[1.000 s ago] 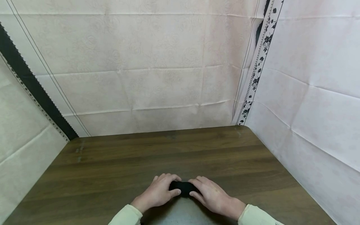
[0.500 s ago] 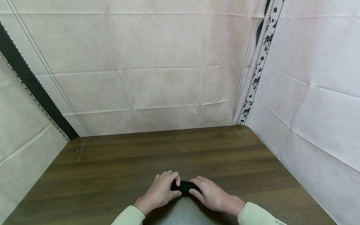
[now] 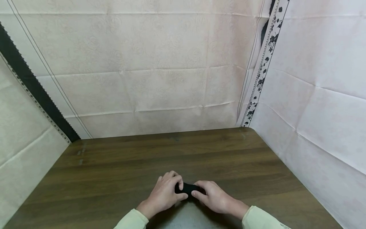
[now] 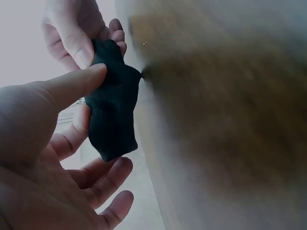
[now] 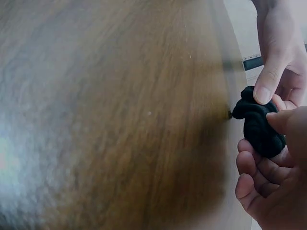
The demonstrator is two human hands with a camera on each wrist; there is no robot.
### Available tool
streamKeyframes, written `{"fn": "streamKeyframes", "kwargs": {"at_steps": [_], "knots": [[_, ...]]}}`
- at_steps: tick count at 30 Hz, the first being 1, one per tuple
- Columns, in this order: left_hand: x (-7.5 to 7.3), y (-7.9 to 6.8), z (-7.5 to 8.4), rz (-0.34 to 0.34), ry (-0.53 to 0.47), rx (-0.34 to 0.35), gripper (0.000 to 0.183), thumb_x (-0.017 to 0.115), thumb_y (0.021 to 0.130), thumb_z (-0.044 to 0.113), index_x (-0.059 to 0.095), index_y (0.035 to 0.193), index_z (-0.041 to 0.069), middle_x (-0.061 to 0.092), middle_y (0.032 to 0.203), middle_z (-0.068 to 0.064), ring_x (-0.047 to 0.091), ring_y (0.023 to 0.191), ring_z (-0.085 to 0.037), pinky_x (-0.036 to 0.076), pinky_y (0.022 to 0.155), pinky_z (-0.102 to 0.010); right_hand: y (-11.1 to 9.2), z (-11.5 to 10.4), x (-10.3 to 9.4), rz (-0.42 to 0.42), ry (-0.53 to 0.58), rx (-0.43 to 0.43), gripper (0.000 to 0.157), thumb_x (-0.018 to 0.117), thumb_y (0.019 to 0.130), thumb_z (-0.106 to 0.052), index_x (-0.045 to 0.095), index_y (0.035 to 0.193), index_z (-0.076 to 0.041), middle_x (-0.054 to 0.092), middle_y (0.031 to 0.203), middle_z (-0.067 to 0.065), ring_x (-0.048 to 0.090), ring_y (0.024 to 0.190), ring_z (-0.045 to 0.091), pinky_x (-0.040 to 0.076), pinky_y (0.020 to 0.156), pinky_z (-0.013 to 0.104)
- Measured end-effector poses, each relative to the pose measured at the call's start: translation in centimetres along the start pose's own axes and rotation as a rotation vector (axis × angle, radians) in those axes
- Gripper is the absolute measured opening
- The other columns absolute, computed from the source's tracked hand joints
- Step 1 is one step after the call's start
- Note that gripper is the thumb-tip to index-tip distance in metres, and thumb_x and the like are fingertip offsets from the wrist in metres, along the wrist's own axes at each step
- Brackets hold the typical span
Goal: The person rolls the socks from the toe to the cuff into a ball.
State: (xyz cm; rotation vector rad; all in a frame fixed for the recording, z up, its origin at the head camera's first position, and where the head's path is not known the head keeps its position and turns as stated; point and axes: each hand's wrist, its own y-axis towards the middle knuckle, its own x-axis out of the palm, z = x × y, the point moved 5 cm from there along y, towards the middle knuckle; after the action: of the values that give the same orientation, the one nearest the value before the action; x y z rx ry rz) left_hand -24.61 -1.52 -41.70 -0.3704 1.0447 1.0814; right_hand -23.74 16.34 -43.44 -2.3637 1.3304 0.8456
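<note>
A small black cloth bundle (image 3: 188, 188), rolled up with soft folds, is held between both hands close over the near part of the table. My left hand (image 3: 164, 192) grips its left end, thumb in front and index finger bent over the top. The right hand (image 3: 215, 197) pinches the other end between thumb and fingers. Seen from the left wrist, the bundle (image 4: 112, 110) is long and lumpy, with the left thumb (image 4: 79, 86) pressing on its face. In the right wrist view, rolled layers show on the bundle (image 5: 261, 124), both thumbs lying against it.
The brown wood-grain table (image 3: 160, 156) spreads ahead and to both sides. Pale patterned cloth sheets (image 3: 171, 63) hang behind it and along the sides, with a dark strip (image 3: 34, 82) at left. Light-coloured sleeves (image 3: 132, 219) cover the forearms.
The left hand has shifted slightly to the right, its index finger now bent more sharply over the bundle. The right thumb and fingers have drawn closer on the right end.
</note>
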Motion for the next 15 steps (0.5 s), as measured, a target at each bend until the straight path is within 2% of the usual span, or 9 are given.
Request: {"fn": "streamKeyframes", "kwargs": {"at_steps": [3, 9, 15], "knots": [[-0.2, 0.1, 0.1, 0.045, 0.036, 0.016, 0.032, 0.085, 0.082, 0.031, 0.053, 0.078, 0.025, 0.056, 0.106, 0.006, 0.052, 0.099, -0.019, 0.037, 0.082, -0.042, 0.0, 0.0, -0.2, 0.018, 0.02, 0.015, 0.021, 0.059, 0.103, -0.034, 0.066, 0.109, -0.016, 0.06, 0.067, -0.004, 0.049, 0.051, 0.008, 0.041, 0.047, 0.024], [-0.8, 0.1, 0.4, 0.153, 0.109, 0.032, 0.02, 0.079, 0.082, 0.025, 0.059, 0.079, 0.027, 0.057, 0.107, 0.006, 0.051, 0.098, -0.017, 0.037, 0.079, -0.038, 0.2, -0.1, -0.7, 0.102, -0.019, 0.017, 0.021, 0.062, 0.101, -0.035, 0.068, 0.108, -0.016, 0.062, 0.071, -0.003, 0.051, 0.053, 0.007, 0.044, 0.05, 0.024], [-1.2, -0.1, 0.6, 0.224, 0.206, 0.036, 0.015, 0.078, 0.083, 0.024, 0.064, 0.082, 0.026, 0.055, 0.099, 0.007, 0.049, 0.089, -0.014, 0.036, 0.075, -0.035, 0.2, 0.0, -0.9, 0.152, 0.023, 0.021, 0.021, 0.063, 0.101, -0.034, 0.069, 0.107, -0.015, 0.064, 0.076, 0.0, 0.053, 0.054, 0.009, 0.045, 0.049, 0.025]]}}
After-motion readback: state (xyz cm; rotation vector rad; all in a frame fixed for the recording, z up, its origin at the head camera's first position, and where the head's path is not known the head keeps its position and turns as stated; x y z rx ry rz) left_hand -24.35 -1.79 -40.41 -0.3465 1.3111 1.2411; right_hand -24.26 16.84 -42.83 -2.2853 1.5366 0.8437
